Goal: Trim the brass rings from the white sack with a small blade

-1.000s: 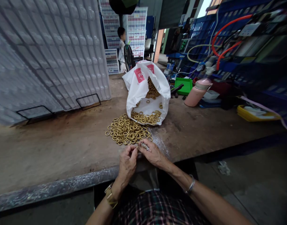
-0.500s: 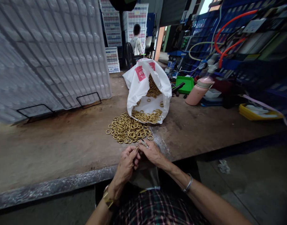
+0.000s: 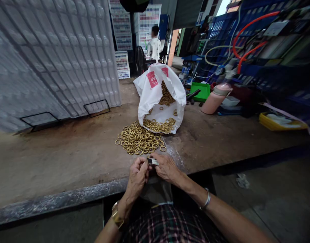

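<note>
My left hand point(image 3: 137, 173) is closed in a pinch at the table's front edge. Between its fingertips is a small gold-coloured ring, mostly hidden by the fingers. My right hand point(image 3: 167, 168) is wrapped round a small hand tool point(image 3: 154, 162), pale with a dark end, which points at the left fingertips; its exact kind is unclear. Just beyond both hands lies a loose heap of gold-coloured rings point(image 3: 137, 138). Behind it a white plastic bag point(image 3: 145, 98) with red print lies open towards me, with more rings inside.
Clear moulded plastic trays point(image 3: 76, 57) stand at left against black wire stands point(image 3: 96, 107). On the right are a pink bottle point(image 3: 213, 101), a green tray point(image 3: 202, 91) and a yellow tray point(image 3: 279, 125). A person point(image 3: 154, 45) is in the background near white crates point(image 3: 122, 62).
My right hand has turned, so more of the tool shows, its dark end now against the left fingertips. The left fingers have shifted slightly. In the background the person has moved right.
</note>
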Demonstrator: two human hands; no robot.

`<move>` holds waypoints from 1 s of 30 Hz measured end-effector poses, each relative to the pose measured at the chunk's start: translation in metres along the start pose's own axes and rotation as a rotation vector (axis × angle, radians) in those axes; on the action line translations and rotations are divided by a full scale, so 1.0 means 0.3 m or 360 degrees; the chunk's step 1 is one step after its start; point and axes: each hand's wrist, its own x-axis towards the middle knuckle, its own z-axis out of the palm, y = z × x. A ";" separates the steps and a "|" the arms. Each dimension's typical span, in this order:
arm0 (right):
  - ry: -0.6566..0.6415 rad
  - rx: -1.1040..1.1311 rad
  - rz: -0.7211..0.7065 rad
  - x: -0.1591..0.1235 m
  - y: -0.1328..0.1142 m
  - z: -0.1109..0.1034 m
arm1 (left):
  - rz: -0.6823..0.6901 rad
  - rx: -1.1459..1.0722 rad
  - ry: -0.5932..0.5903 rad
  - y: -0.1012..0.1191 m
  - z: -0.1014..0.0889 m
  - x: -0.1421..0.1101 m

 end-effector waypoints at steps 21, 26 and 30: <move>0.0086 0.0155 0.0333 0.039 0.032 -0.008 | -0.0012 -0.0274 -0.0229 0.028 0.010 -0.043; -0.0002 0.0928 0.0405 0.042 -0.028 -0.018 | -0.0079 -0.0570 -0.0197 0.013 0.002 -0.017; -0.0266 0.1450 0.0412 0.035 -0.054 -0.005 | -0.0088 -0.0552 -0.0204 -0.009 -0.007 -0.007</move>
